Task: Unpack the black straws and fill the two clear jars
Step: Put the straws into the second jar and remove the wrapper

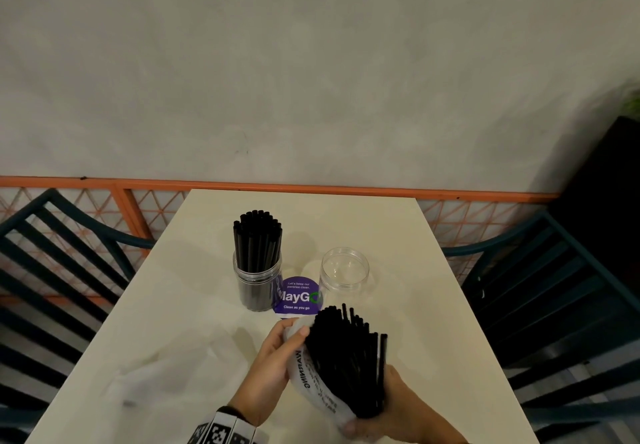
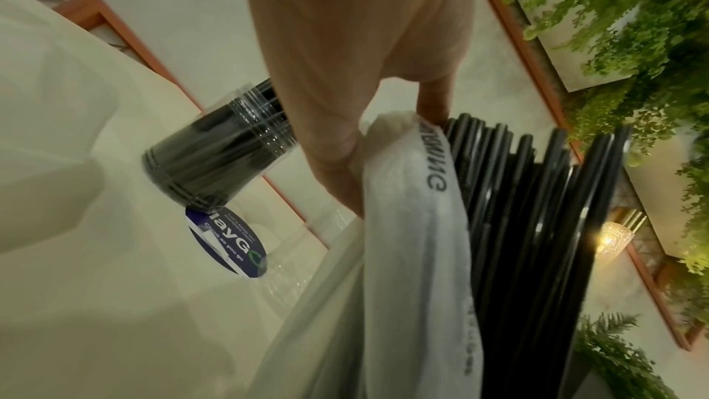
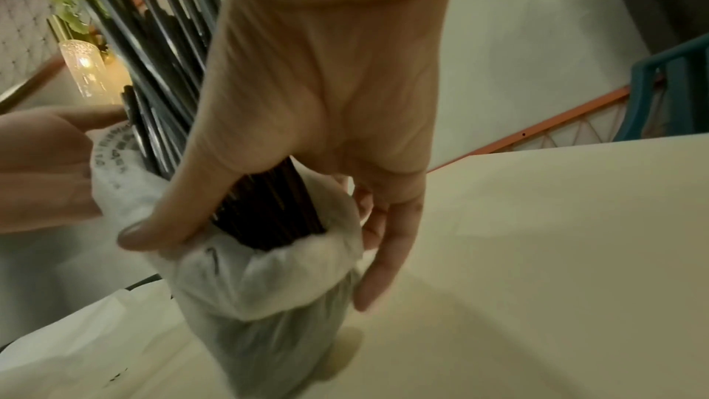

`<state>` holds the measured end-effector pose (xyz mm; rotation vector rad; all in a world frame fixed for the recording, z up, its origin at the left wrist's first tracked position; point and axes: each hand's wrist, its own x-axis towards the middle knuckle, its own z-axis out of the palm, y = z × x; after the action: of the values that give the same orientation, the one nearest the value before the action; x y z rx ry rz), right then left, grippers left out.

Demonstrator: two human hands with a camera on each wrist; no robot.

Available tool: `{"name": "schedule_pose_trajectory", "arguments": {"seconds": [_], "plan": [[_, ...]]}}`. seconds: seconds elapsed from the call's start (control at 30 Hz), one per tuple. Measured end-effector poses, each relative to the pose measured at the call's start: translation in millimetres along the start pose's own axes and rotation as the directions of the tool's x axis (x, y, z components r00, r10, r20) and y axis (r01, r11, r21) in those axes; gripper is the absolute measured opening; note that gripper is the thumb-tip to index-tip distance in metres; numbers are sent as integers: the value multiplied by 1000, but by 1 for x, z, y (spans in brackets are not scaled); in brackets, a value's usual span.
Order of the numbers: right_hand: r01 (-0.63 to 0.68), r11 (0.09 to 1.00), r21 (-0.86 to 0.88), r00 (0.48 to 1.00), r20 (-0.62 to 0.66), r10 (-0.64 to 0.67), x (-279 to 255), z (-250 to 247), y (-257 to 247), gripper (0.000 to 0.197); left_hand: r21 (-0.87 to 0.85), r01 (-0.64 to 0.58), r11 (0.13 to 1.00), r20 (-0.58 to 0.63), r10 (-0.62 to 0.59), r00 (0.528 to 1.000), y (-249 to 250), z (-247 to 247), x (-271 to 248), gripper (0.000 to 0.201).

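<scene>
A clear jar (image 1: 257, 282) packed with upright black straws stands mid-table; it also shows in the left wrist view as the full jar (image 2: 218, 144). To its right stands an empty clear jar (image 1: 344, 272). Nearer me, a loose bundle of black straws (image 1: 349, 357) sticks up out of a white plastic bag (image 1: 310, 378) rolled down around it. My left hand (image 1: 296, 329) pinches the bag's (image 2: 414, 193) rolled edge beside the straws (image 2: 529, 208). My right hand (image 1: 381, 416) grips the bundle low down, thumb on the straws (image 3: 268, 211) and fingers round the bag (image 3: 268, 269).
A round purple sticker (image 1: 298, 296) lies on the white table (image 1: 433, 305) between the jars. A crumpled clear bag (image 1: 149, 378) lies at the near left. Teal slatted chairs (image 1: 69, 253) flank the table, with an orange railing (image 1: 311, 187) and wall behind.
</scene>
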<state>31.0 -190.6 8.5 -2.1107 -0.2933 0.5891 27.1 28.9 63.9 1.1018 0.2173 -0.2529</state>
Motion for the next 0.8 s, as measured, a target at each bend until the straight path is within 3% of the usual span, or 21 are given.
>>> {"name": "schedule_pose_trajectory", "arguments": {"seconds": [0.1,0.17,0.27,0.33,0.4,0.57,0.8], "plan": [[-83,997,2,996,-29,83,-3,-8,-8,97,-31,-22,999,-79,20,997,0,-1,0,31],[-120,986,114,993,24,118,-7,-16,-15,93,-24,-32,999,-136,29,990,2,-2,0,29],[-141,942,305,983,154,97,-14,-25,-21,81,-22,-59,998,-219,53,974,6,-6,1,30],[-114,918,381,986,157,57,-17,-30,-23,67,-11,-92,996,-255,86,963,9,-5,1,29],[-91,905,416,992,116,47,-18,-31,-23,58,0,-106,994,-273,102,957,9,-3,0,28],[-106,935,339,989,-65,136,-12,-24,-23,61,31,-74,997,-279,80,957,7,2,0,30],[-95,984,153,929,-340,143,-4,-7,-23,19,8,-69,998,-295,69,953,5,6,0,25]]}}
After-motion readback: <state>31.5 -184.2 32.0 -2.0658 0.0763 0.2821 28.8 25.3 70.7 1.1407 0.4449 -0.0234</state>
